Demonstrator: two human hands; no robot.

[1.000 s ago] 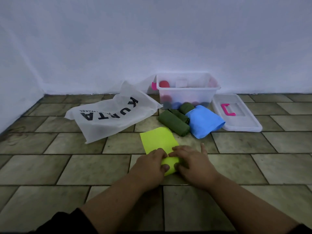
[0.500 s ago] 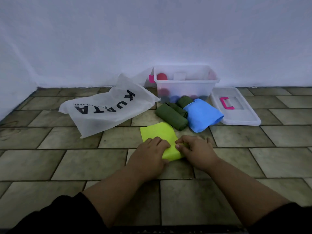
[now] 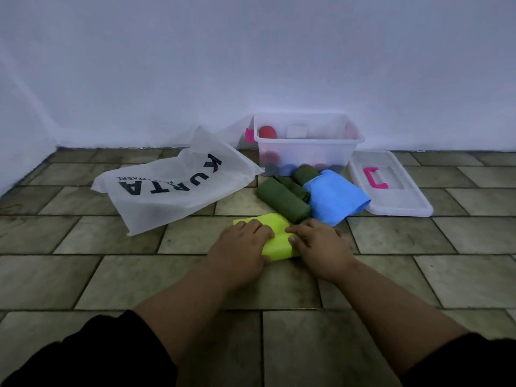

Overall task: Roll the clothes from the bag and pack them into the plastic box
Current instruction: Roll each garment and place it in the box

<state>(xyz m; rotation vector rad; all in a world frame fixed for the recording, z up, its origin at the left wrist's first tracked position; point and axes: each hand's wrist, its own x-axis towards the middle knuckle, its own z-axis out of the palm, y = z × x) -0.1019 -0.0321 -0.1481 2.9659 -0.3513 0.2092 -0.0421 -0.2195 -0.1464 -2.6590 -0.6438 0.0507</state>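
Note:
A yellow-green cloth (image 3: 276, 238) lies on the tiled floor, mostly rolled up. My left hand (image 3: 241, 247) and my right hand (image 3: 321, 245) both sit on the roll, fingers curled over its top. Just beyond it lie dark green rolled clothes (image 3: 282, 198) and a blue cloth (image 3: 335, 199). The clear plastic box (image 3: 305, 146) stands by the wall with red and blue rolls inside. A white bag (image 3: 173, 188) printed KURTA lies flat to the left.
The box's clear lid (image 3: 391, 191) with a pink handle lies on the floor right of the box. A white wall runs behind everything and along the left. Bare floor tiles surround my arms.
Both hands have moved away from me with the yellow-green cloth, which is now rolled further; less flat cloth shows beyond my fingers.

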